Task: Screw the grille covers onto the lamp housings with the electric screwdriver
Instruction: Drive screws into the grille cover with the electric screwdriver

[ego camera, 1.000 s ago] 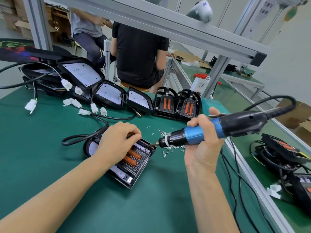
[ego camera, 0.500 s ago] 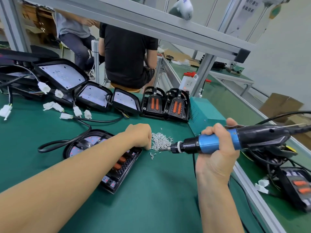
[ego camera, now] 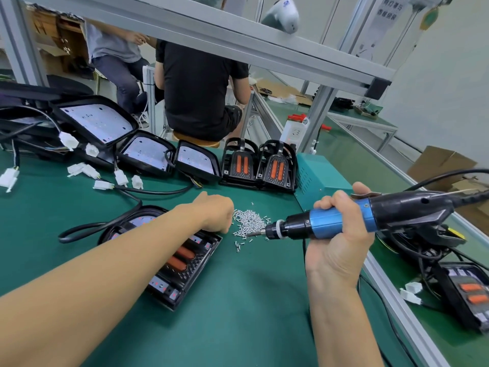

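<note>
A black lamp housing with a grille cover and two orange strips lies on the green mat, partly under my left forearm. My left hand reaches past it to the edge of a pile of small silver screws, fingers curled down at the pile; whether they pinch a screw is hidden. My right hand grips the blue and black electric screwdriver, held level, with its bit tip among the screws.
Open lamp housings with white plugs line the back left, two grille-covered lamps stand beside a teal box. More lamps and cables lie at the right past the bench rail. Two people sit behind the bench.
My left hand left the grille cover and moved right to the screw pile. The screwdriver tip followed into the screws. The camera view shifted slightly.
</note>
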Motion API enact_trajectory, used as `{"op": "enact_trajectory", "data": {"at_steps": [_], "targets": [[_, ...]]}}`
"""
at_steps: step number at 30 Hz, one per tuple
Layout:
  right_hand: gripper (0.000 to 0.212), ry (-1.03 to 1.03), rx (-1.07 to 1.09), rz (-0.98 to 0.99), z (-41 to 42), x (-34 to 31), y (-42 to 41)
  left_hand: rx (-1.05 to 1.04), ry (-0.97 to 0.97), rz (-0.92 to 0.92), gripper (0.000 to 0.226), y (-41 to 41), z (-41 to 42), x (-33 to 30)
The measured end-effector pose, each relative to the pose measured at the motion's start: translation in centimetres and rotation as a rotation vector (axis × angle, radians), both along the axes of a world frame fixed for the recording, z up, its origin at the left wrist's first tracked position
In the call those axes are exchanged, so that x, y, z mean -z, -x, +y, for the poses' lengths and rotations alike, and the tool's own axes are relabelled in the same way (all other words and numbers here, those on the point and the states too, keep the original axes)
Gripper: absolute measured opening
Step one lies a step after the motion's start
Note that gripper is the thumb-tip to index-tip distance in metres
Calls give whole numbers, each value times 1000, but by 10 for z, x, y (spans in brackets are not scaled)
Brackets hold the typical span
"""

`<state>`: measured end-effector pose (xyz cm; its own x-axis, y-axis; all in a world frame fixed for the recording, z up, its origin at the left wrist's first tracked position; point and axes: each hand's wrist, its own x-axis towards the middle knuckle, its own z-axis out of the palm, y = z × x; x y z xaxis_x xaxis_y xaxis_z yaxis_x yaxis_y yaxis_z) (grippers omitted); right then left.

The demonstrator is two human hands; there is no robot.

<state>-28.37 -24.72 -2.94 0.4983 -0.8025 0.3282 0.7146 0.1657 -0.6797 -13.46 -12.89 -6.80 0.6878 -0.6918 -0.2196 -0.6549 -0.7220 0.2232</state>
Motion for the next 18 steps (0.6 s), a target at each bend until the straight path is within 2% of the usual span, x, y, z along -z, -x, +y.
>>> {"op": "enact_trajectory", "data": {"at_steps": [5, 14, 18], "targets": [[28, -12, -40, -32, 3, -4, 0, -41, 275, 104, 6, 3, 15, -7], [26, -68, -110, -48, 17, -8, -7, -133, 519, 138, 12, 24, 36, -16], [26, -62, -138, -58, 21, -9, -10, -140, 588, 73, 12, 40, 66, -10]]}}
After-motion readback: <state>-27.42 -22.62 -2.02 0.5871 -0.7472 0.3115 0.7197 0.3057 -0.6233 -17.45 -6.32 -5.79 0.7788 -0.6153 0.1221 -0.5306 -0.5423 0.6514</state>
